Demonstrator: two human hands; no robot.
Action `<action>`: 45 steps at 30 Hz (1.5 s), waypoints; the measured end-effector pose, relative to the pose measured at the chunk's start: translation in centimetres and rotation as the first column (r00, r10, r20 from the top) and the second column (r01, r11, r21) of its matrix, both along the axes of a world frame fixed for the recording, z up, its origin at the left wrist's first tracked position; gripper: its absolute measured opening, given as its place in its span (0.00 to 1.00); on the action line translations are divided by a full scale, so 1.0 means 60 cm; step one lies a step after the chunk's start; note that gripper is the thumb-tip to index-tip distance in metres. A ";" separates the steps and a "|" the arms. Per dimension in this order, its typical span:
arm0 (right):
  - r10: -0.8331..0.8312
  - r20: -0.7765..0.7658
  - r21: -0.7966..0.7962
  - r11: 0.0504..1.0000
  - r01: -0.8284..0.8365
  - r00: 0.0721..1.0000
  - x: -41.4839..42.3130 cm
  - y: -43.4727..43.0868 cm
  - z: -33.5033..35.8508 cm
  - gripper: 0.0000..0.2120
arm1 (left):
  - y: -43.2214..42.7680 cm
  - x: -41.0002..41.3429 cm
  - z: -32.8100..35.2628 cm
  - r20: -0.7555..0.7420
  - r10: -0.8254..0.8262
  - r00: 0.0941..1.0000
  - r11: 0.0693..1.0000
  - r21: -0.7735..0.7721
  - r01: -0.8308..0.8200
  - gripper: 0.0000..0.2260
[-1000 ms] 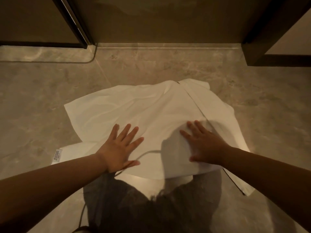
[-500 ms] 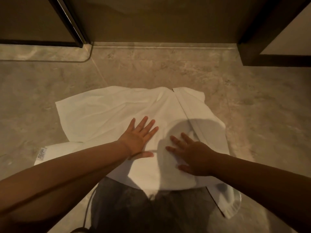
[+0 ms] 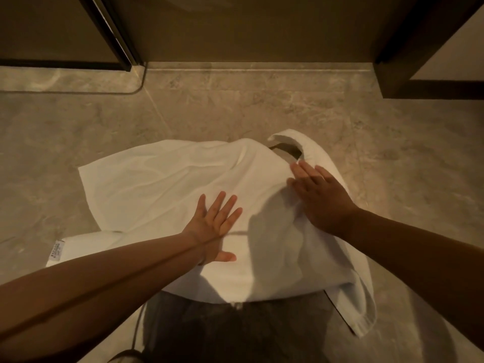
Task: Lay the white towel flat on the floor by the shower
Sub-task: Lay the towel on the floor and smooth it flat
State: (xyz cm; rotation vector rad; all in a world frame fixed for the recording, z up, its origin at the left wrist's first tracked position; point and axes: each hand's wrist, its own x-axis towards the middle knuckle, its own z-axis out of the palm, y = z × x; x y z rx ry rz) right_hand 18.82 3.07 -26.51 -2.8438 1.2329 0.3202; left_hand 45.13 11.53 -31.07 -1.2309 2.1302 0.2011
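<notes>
The left hand (image 3: pixel 213 226) lies palm down on the white towel (image 3: pixel 167 184), fingers spread and straight, gripping nothing. The right hand (image 3: pixel 318 197) also lies flat with fingers extended, on the raised fold just to the right of the left hand; the two hands are apart, with a shadowed hump of cloth between them. Whether the right thumb pinches the cloth underneath cannot be told.

Beyond the right fingertips the far corner (image 3: pixel 293 138) curls up and over, showing a dark gap beneath it. A second layer pokes out left of the left forearm, with a small label (image 3: pixel 56 250) at its edge, and a hem hangs below the right forearm.

To do this step well, in my judgement, the left palm should pin the middle while the right sweeps outward, pushing the hump to the edge, then turns the curled corner down.

The towel lies on the stone floor (image 3: pixel 392 163), near the dark frame (image 3: pixel 110 30) far ahead of the left hand.

No containers are in view.
</notes>
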 end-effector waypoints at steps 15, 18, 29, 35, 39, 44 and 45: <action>-0.360 -0.311 0.094 0.909 0.405 0.880 -0.072 -0.030 0.001 0.30 | 0.037 0.006 0.016 0.076 -0.062 0.995 0.998 0.034 0.059 0.44; -0.331 -0.296 0.022 0.935 0.353 0.896 -0.068 -0.029 -0.001 0.29 | 0.026 0.015 0.025 -0.034 -0.153 0.988 0.987 -0.055 0.151 0.41; -0.252 -0.062 0.402 0.879 0.255 0.966 -0.038 -0.052 -0.030 0.34 | -0.117 -0.011 0.035 -0.156 0.165 0.974 0.983 -0.050 -0.174 0.55; -0.325 -0.149 0.450 0.819 0.356 0.934 -0.056 -0.054 -0.057 0.36 | -0.097 0.004 0.025 -0.073 0.174 0.982 0.982 0.084 -0.168 0.57; -0.343 -0.175 0.448 0.807 0.385 0.923 -0.056 -0.056 -0.064 0.38 | -0.080 0.003 0.020 -0.046 0.179 0.983 0.980 0.094 -0.174 0.58; -0.434 -0.225 0.465 0.739 0.488 0.872 -0.070 -0.059 -0.066 0.44 | -0.060 0.008 0.016 -0.008 0.163 0.987 0.983 0.088 -0.162 0.57; -0.446 -0.230 0.468 0.728 0.501 0.865 -0.073 -0.059 -0.067 0.45 | -0.057 0.007 0.016 -0.002 0.162 0.987 0.983 0.091 -0.161 0.57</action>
